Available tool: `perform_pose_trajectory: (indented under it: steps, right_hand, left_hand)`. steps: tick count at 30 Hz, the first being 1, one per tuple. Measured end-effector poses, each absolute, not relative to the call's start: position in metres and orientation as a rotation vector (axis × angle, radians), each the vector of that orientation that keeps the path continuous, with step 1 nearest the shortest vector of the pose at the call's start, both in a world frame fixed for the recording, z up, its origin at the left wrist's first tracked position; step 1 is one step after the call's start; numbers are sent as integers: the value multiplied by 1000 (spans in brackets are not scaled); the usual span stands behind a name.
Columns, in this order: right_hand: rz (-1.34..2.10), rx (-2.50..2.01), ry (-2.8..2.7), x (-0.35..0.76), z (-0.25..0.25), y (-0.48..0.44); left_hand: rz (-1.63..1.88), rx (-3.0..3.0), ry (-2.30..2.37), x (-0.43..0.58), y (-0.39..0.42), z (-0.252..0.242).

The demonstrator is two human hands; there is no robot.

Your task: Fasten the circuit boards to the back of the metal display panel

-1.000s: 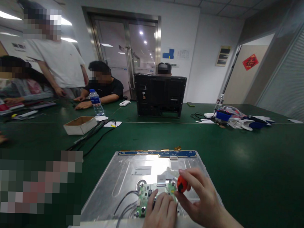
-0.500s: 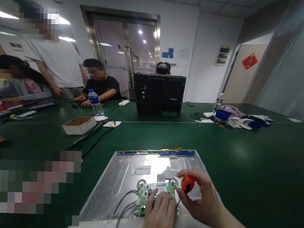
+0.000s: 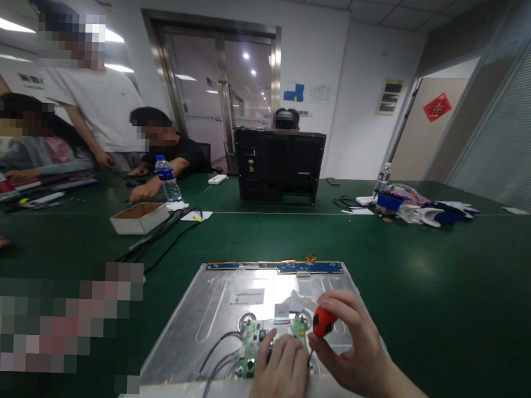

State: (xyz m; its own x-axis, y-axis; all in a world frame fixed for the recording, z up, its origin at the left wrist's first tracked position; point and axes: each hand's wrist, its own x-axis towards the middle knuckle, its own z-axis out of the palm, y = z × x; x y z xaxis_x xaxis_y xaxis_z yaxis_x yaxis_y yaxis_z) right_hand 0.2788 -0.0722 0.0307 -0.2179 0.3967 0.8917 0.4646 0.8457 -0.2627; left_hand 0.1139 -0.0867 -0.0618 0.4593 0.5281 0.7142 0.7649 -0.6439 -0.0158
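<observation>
A screwdriver (image 3: 323, 322) with an orange and black ball-shaped handle is pinched between the thumb and fingers of my right hand (image 3: 359, 348). Its thin dark shaft points down toward the right edge of a green circuit board (image 3: 252, 338); its tip is hidden behind my left hand. Fingers stretched out, my left hand (image 3: 280, 368) lies over the board's lower middle and covers part of it. The board sits on the metal back of a flat panel (image 3: 214, 296), with dark cables leaving its left side. A ribbon cable (image 3: 282, 311) meets its top edge.
A blue circuit strip (image 3: 263, 267) runs along the panel's far edge. On the green table are a white open box (image 3: 140, 221), black cables, a water bottle (image 3: 167, 178), a black device casing (image 3: 279, 167) and a pile of gloves (image 3: 434, 213). Several people are around the table.
The screwdriver handle has turned and tilted slightly left in my right hand, whose fingers have shifted. My left hand stays put. A person in black across the table leans and reaches toward the box.
</observation>
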Motion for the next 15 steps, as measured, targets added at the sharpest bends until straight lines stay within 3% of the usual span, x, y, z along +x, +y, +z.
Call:
perform_pose_trajectory:
  steps: [15]
  right_hand:
    - [-109, -639, -1823, 281, 27, -72]
  left_hand:
    - [-986, -2365, -1085, 114, -86, -62]
